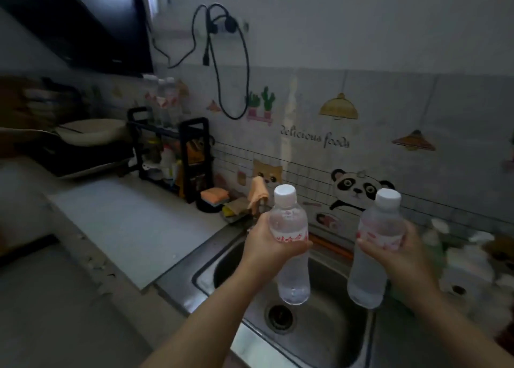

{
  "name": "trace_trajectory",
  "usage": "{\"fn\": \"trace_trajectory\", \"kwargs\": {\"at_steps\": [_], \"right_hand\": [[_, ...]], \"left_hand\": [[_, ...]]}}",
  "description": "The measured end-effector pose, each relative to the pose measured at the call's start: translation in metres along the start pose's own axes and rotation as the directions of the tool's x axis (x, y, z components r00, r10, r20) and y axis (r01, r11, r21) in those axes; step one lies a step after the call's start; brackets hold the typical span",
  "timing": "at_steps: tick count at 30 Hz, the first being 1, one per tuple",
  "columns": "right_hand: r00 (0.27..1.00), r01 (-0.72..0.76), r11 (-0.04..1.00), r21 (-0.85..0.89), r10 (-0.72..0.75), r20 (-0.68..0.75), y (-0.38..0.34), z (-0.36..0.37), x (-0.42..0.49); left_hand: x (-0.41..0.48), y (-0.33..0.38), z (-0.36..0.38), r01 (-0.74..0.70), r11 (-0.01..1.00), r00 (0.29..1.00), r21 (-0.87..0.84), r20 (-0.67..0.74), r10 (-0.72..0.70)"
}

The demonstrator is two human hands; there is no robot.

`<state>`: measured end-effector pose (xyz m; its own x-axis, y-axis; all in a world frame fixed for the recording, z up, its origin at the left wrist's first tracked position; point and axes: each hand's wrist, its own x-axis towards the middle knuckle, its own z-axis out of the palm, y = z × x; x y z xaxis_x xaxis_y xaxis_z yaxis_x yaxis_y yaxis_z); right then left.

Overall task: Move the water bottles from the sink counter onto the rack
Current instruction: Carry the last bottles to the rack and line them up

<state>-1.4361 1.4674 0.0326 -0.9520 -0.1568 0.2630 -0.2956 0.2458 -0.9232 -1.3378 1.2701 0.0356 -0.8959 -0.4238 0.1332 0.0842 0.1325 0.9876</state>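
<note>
A grey counter [133, 223] runs along the tiled wall, with a steel sink [328, 323] set into it; the drain [280, 317] shows in the basin floor. At the back of the counter a black rack [178, 156] stands against the wall, with bottles [167, 100] on its top tier and more containers below, blurred. Left of the rack a dark stand carries a pale pan [91, 131]. Just right of the rack a black holder bears an orange sponge [214, 194]. Right of the sink, the counter holds a blurred clutter of white and green items [467, 259].
</note>
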Motion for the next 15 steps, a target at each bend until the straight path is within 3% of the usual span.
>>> {"fn": "trace_trajectory", "kwargs": {"at_steps": [7,15], "right_hand": [[0.986,0.032,0.989,0.141,-0.054,0.155,-0.074,0.198,-0.015],[0.962,0.077,0.975,0.207,-0.127,0.24,-0.14,0.355,-0.004]], "left_hand": [[0.014,-0.001,-0.212,-0.028,0.992,0.983,0.125,-0.176,0.05],[0.036,-0.008,-0.388,-0.02,0.974,0.928,0.224,-0.359,0.102]]}}
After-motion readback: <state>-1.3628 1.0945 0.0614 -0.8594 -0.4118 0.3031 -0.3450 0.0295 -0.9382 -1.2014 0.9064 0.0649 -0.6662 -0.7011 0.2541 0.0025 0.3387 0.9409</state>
